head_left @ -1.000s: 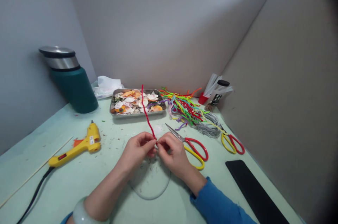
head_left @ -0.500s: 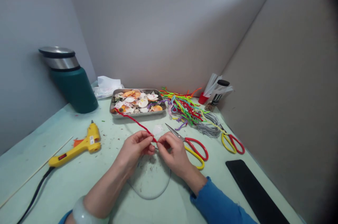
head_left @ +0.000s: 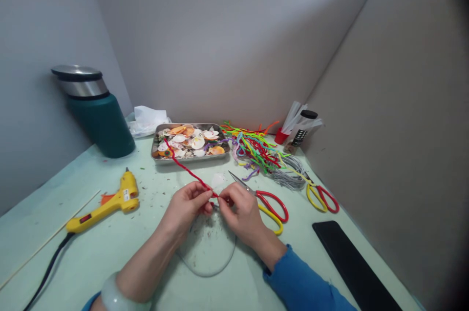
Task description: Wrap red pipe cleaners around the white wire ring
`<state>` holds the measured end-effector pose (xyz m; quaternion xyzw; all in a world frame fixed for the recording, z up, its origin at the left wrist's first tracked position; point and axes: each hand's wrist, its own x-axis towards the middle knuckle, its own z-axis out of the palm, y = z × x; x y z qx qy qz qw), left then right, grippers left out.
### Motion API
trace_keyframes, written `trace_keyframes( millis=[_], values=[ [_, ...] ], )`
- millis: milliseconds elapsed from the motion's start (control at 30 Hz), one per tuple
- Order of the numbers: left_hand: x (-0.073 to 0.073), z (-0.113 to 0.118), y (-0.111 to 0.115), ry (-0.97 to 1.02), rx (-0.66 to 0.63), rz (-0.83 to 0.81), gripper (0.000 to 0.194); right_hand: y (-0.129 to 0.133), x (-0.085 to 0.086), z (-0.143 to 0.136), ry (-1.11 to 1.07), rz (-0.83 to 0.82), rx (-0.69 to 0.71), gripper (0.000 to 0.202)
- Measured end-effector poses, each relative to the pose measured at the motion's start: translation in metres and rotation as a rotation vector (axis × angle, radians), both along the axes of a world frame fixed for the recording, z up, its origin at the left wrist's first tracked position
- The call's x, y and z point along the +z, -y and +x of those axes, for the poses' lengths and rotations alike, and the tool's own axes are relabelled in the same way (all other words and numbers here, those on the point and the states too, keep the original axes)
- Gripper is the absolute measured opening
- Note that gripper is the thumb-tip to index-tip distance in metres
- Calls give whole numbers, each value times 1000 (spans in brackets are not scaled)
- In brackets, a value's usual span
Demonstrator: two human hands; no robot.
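A fuzzy red pipe cleaner runs from between my fingertips up and left over the shell tray. My left hand pinches it between thumb and fingers. Close beside it, my right hand pinches near the same red strand. Below both hands hangs a loop of grey wire, its upper ends hidden by my fingers. Scissors with one red and one yellow handle lie just right of my right hand, blades partly open.
A metal tray of shells stands at the back, with colourful pipe cleaners and a grey wire coil to its right. A yellow glue gun and a green bottle are left. Other scissors and a black strip lie right.
The far end of the red pipe cleaner has swung upward over the tray and now bends. My hands stay nearly in place.
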<state>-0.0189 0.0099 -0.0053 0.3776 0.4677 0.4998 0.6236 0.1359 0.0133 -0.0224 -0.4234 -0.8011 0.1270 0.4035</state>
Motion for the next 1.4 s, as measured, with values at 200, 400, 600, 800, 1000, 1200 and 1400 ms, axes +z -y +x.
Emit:
trace_keyframes(
  millis=[200, 400, 600, 800, 1000, 1200, 1400],
  values=[
    [3, 1, 0, -103, 41, 41, 18, -2, -3, 0, 51, 4, -14, 8],
    [0, -6, -4, -138, 127, 69, 21, -13, 19, 27, 396, -108, -182, 20],
    [0, -9, -7, -206, 202, 64, 20, -15, 37, 72, 789, -425, -414, 21],
    [1, -10, -9, -192, 289, 46, 21, -11, 31, 79, 783, -493, -335, 22],
    [-2, -13, -11, -190, 303, 38, 22, -20, 22, 79, 353, -540, -296, 17],
    [0, -14, -11, -185, 328, 50, 21, -18, 28, 68, -200, -685, -27, 48],
    [3, -14, -9, -135, 400, 94, 23, -10, 17, 51, 20, -410, 143, 41]
  ],
)
